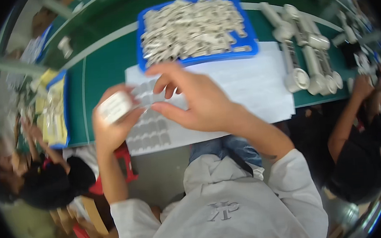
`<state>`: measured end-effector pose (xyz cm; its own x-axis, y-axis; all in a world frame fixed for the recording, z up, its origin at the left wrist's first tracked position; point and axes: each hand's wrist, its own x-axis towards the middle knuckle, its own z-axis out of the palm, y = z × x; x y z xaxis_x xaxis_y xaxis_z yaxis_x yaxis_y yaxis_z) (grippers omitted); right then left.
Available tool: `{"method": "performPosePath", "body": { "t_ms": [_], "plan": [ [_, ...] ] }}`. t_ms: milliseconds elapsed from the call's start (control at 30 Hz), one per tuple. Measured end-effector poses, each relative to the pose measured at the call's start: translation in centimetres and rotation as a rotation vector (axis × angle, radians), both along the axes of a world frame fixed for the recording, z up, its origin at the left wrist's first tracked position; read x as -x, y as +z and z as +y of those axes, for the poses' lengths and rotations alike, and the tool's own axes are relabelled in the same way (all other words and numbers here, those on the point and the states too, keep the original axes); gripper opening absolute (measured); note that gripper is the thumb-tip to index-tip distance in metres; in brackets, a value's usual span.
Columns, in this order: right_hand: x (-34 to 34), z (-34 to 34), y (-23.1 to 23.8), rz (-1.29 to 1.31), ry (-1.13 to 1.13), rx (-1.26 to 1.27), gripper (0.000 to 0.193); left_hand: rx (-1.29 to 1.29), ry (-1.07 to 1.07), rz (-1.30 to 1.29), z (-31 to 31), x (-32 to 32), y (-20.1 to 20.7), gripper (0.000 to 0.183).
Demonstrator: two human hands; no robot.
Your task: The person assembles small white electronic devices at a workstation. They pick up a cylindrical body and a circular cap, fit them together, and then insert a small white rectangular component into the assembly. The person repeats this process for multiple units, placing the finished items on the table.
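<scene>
Gripping white-ended part (117, 107) in left hand (109, 133), nine o'clock of right hand (200, 99); right thumb and forefinger spread. Step, judged: handling part over grey patterned sheet (151, 141); next move calls for fingertip precision.

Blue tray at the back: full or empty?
Mostly full: small off-white parts are heaped across the blue tray, with bare blue showing toward its near right corner.
</scene>
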<state>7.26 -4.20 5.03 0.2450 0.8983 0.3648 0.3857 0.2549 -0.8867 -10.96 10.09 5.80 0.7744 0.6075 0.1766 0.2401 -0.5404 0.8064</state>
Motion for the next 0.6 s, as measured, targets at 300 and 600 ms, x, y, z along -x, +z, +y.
{"method": "performPosePath", "body": {
  "t_ms": [300, 600],
  "plan": [
    [3.5, -0.1, -11.0, -0.613, -0.159, 0.16, 0.019, 0.16, -0.027, -0.29, 1.5, 1.9, -4.8, 0.03],
    [3.6, 1.0, -10.6, -0.479, -0.234, 0.213, 0.016, 0.142, -0.023, -0.392, 0.8, 1.0, -5.4, 0.029]
  ]
}}
